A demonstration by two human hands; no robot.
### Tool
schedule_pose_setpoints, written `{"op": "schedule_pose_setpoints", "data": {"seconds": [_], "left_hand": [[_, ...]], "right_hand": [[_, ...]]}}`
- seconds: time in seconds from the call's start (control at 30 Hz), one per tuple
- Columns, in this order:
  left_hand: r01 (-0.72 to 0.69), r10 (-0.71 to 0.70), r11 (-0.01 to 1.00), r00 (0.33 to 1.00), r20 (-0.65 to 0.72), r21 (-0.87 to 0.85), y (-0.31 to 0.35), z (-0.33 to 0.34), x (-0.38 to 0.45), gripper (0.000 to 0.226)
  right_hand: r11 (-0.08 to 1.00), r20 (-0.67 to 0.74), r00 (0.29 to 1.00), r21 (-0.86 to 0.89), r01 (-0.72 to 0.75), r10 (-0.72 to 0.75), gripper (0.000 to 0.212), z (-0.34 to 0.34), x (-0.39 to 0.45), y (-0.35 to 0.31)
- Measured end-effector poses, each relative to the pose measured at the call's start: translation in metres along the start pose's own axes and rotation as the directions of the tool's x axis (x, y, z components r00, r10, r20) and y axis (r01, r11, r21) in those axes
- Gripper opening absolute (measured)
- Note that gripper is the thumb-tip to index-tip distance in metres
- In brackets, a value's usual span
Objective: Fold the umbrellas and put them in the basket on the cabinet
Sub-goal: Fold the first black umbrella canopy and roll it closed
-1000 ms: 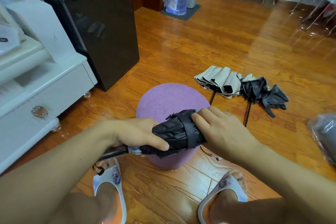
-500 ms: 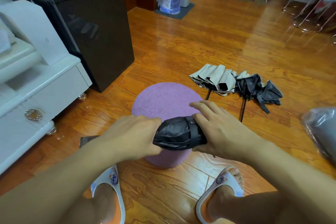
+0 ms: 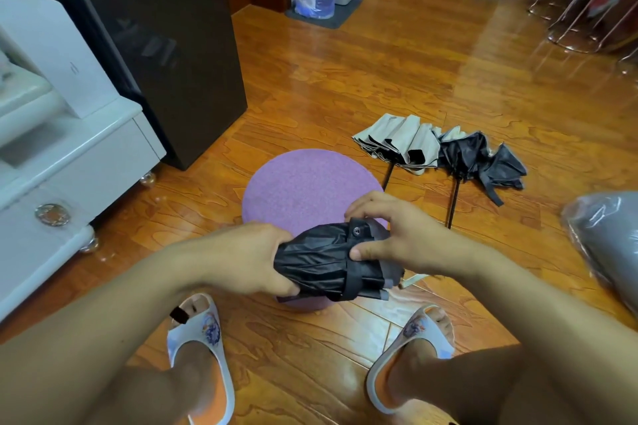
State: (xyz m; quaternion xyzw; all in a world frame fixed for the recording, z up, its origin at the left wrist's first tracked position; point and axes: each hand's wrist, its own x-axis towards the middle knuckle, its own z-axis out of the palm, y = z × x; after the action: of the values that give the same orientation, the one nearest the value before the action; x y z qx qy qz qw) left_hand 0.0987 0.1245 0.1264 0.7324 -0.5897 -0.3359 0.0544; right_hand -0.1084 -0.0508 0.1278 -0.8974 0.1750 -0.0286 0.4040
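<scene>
Umbrella number one, the black folded umbrella, is held in both hands just above the near edge of the purple round stool, canopy rolled up tight with its strap wrapped around it. Left hand is wrapped around the handle end, fingers curled over the fabric. Right hand pinches the other end, thumb pressing on the strap and fingers arched over the snap button. Two more are lying on the wood floor beyond the stool's far right edge, touching each other: a beige umbrella and a black unfolded umbrella, both loose and floppy with shafts pointing toward the person. White cabinet sits along the left, dark fridge behind it. Can't make out the basket from here
</scene>
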Motion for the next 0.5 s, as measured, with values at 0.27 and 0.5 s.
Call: {"op": "schedule_pose_setpoints", "data": {"seconds": [0.27, 0.5], "left_hand": [[0.007, 0.007, 0.994, 0.992, 0.127, -0.114, 0.005, 0.002, -0.001, 0.034], [0.029, -0.03, 1.0, 0.99, 0.138, 0.007, 0.008, 0.01, 0.008, 0.037]], "right_hand": [[0.985, -0.156, 0.975, 0.042, 0.169, -0.161, 0.013, 0.004, 0.001, -0.008], [0.95, -0.138, 0.942, -0.11, 0.291, -0.305, 0.012, -0.006, -0.008, -0.036]]}}
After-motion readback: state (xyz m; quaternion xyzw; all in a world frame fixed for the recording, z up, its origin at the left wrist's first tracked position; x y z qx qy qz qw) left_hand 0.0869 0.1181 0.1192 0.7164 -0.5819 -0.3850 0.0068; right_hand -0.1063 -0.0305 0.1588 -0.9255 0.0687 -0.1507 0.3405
